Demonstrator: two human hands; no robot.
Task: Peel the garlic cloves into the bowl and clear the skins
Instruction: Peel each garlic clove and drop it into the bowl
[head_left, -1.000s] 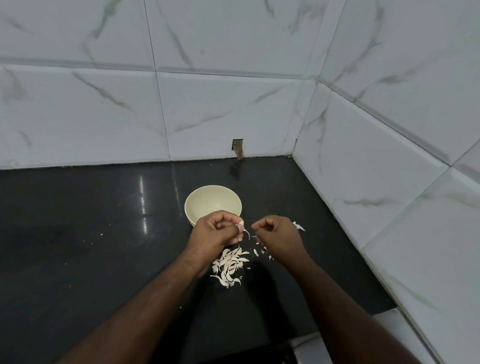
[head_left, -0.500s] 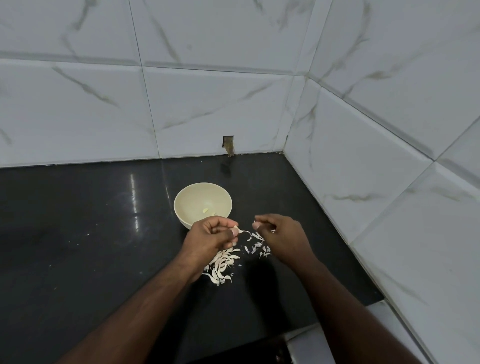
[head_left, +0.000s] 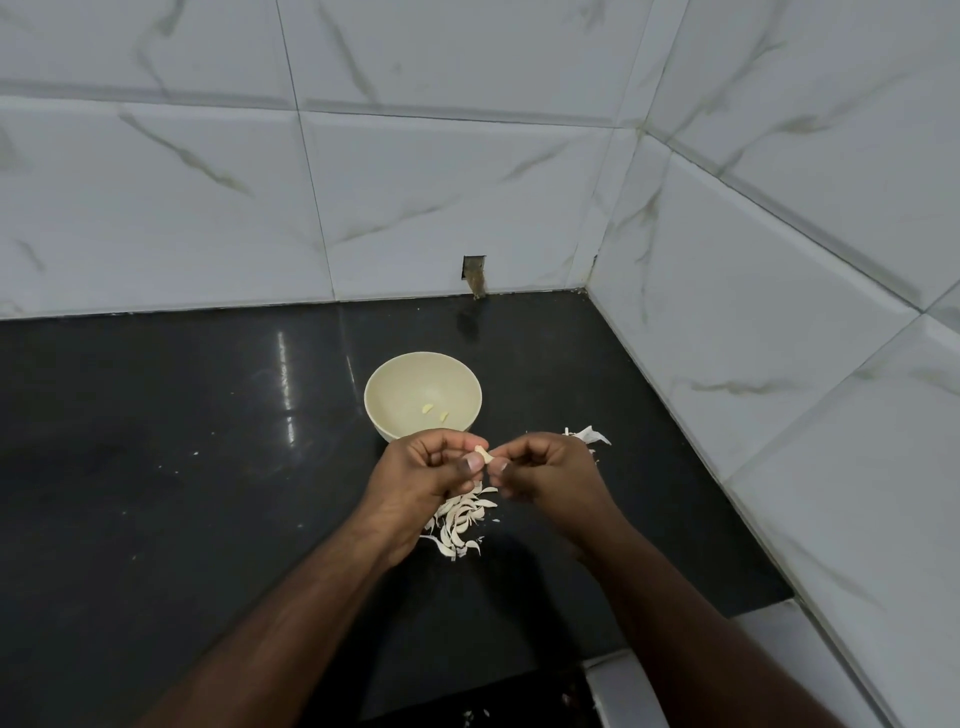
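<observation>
Left hand (head_left: 431, 470) and right hand (head_left: 545, 470) fingers curled, pinching one garlic clove (head_left: 484, 455) between them, just before the bowl (head_left: 395, 423)

Dim, sharp view; glare streak on countertop (head_left: 283, 364).

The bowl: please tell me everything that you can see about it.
The small round cream bowl, smooth and matte like plastic or ceramic, stands upright on the glossy black countertop. Two small pale peeled garlic pieces lie inside it. The hands hide its near rim, so contact there cannot be told.
</observation>
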